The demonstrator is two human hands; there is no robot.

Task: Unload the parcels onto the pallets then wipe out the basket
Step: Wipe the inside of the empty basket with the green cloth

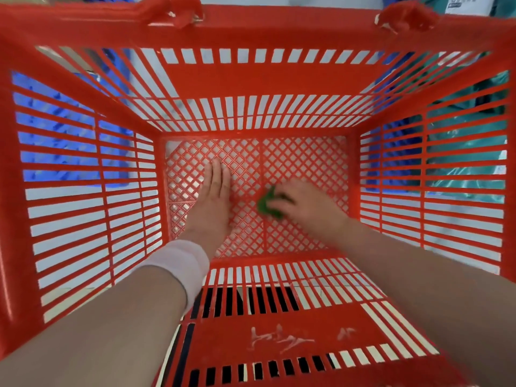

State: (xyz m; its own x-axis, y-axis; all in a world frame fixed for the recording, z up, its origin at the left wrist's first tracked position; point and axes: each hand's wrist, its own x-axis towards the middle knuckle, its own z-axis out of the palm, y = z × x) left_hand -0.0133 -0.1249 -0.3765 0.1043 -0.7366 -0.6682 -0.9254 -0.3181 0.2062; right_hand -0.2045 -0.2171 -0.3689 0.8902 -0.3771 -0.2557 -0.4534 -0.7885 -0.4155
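I look straight down into a deep red plastic basket (257, 79) with slatted walls and a lattice floor; no parcels lie inside. My left hand (213, 196) lies flat on the lattice floor, fingers straight and pointing away from me, a white band around its wrist. To its right, my right hand (304, 203) grips a small crumpled green cloth (266, 203) and holds it against the floor near the middle. Most of the cloth is hidden under my fingers.
Through the left wall's slats a blue pallet (58, 141) shows. Beyond the right wall sit teal plastic-wrapped parcels (466, 152). Two red handle mounts (405, 16) stand on the far rim. Pale floor lies around the basket.
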